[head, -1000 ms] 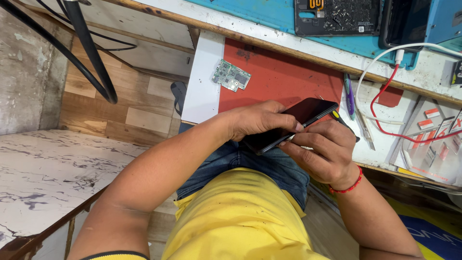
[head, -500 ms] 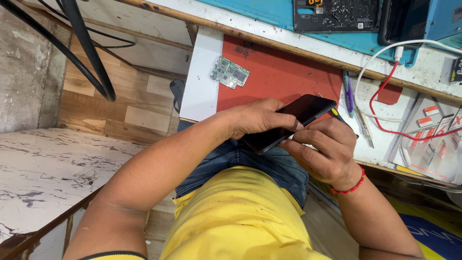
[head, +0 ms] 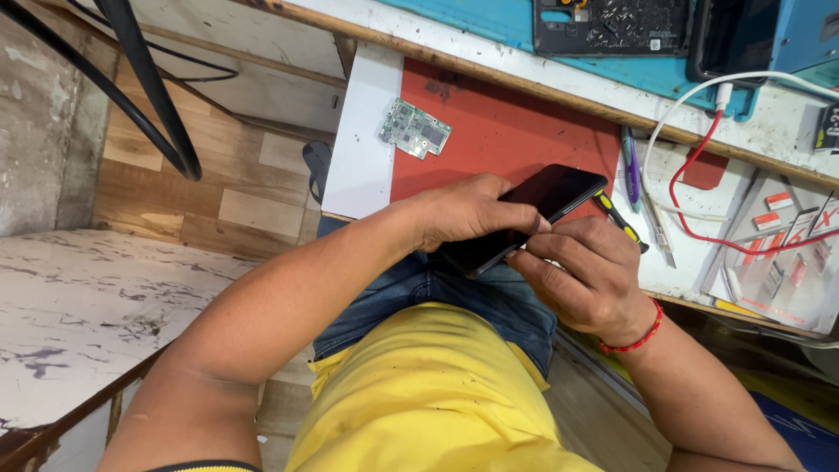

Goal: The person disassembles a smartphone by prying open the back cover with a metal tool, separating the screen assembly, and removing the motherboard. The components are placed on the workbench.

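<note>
A person in a yellow shirt and blue jeans sits at a workbench, seen from above by the camera on their head. Both hands hold a black smartphone [head: 524, 217] over the lap, at the near edge of the bench. The phone lies slanted, its far end reaching over a red mat [head: 507, 131], screen side up and dark.

The left hand [head: 463, 210] curls over the phone's near half, fingers wrapped across the glass and clamped on it. The right hand [head: 585, 271] sits just beside and under the phone, its fingers bent and drawn together, fingertips pressed against the phone's long edge where the two hands meet. A red thread bracelet [head: 634, 336] circles the right wrist.

Compared with the frames half a second and one second ago, almost nothing has changed: the phone keeps the same slant, and both hands keep the same grip. The right fingertips seem slightly closer to the left fingers.

On the red mat, well apart from the hands, lies a small green circuit board [head: 415, 128]. A yellow-and-black tool [head: 619, 218] rests just beyond the right hand. Further right, a red wire [head: 690, 218] and a white cable [head: 682, 109] loop across the white bench top [head: 363, 140]. At the far side lies an opened phone back [head: 612, 26] on a blue surface.
</note>
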